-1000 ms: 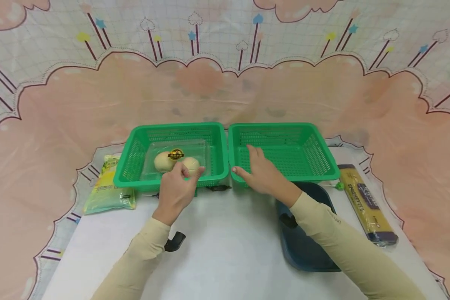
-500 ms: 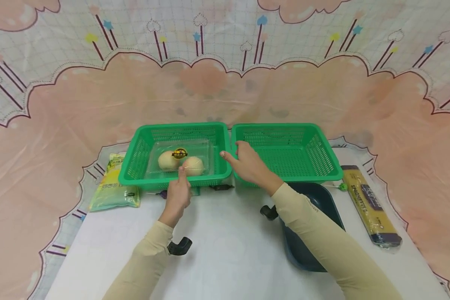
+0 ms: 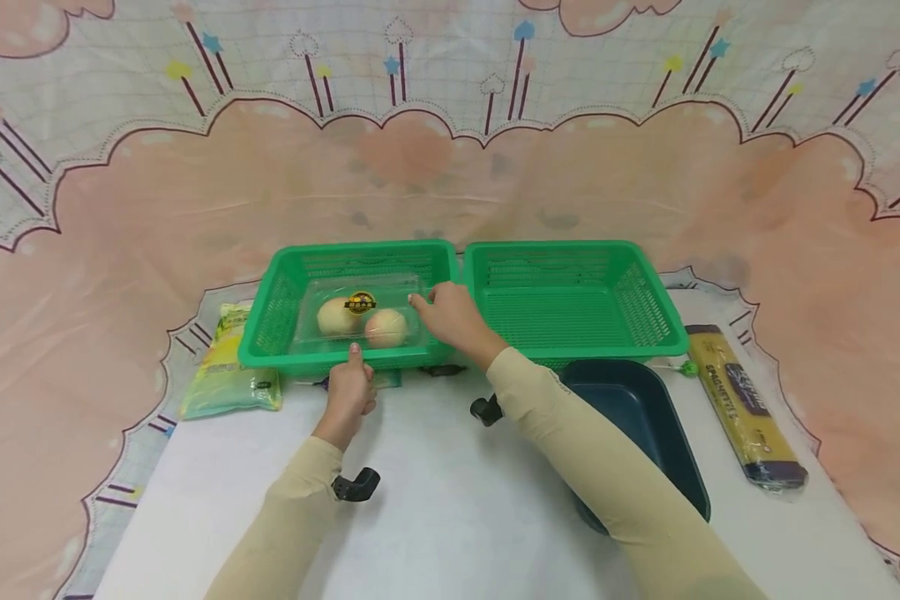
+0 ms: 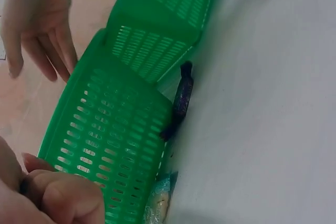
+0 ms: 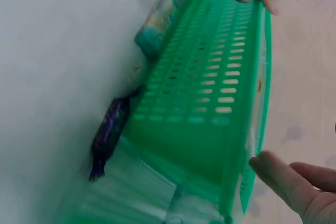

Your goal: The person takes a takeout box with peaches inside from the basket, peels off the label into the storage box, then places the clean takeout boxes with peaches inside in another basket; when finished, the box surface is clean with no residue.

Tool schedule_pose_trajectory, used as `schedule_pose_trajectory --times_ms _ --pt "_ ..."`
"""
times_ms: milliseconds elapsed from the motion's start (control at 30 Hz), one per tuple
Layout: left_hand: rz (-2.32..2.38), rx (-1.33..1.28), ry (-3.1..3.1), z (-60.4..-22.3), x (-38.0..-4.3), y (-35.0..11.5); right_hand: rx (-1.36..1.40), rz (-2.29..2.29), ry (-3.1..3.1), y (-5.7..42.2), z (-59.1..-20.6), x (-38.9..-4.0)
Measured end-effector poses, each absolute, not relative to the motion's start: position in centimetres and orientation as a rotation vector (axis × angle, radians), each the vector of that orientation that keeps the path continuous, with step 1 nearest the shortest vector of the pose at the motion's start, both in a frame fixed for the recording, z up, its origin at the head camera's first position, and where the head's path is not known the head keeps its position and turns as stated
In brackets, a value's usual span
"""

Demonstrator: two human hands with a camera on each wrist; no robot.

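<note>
The left green basket point(image 3: 258, 321) holds a clear lidded plastic box point(image 3: 396, 289) with two pale round fruits point(image 3: 386, 328) and a black-and-gold label. At the basket's front rim, my left hand point(image 3: 347, 392) grips the edge with the thumb on top and the fingers curled outside. My right hand point(image 3: 457, 318) reaches over the basket's right end, thumb and fingers loosely extended beside the box. Seen from the right wrist, those fingers point(image 5: 283, 177) are right at the rim.
A second green basket point(image 3: 562, 354) adjoins on the right. A dark blue tray point(image 3: 637, 417) and a spaghetti pack point(image 3: 746, 408) lie on the right; a yellow-green bag point(image 3: 228, 367) lies left. A purple-wrapped candy point(image 4: 181, 100) and other small packets line the baskets' front.
My right hand has moved left from the right basket to the left basket's right end. My left hand has drawn back from over the box to the front rim.
</note>
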State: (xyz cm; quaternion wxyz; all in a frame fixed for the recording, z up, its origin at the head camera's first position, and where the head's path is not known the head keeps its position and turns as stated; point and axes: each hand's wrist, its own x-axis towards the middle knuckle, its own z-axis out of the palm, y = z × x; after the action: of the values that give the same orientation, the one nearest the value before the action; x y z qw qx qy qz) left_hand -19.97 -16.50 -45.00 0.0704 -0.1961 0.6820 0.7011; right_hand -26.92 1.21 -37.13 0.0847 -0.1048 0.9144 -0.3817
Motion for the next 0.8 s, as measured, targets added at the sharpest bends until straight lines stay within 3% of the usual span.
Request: schedule_pose_trajectory --times_ms 800 --pt "2.084 -0.626 2.089 -45.0 -20.2 -16.2 -0.081 -0.971 2.603 -2.2 -41.4 -29.9"
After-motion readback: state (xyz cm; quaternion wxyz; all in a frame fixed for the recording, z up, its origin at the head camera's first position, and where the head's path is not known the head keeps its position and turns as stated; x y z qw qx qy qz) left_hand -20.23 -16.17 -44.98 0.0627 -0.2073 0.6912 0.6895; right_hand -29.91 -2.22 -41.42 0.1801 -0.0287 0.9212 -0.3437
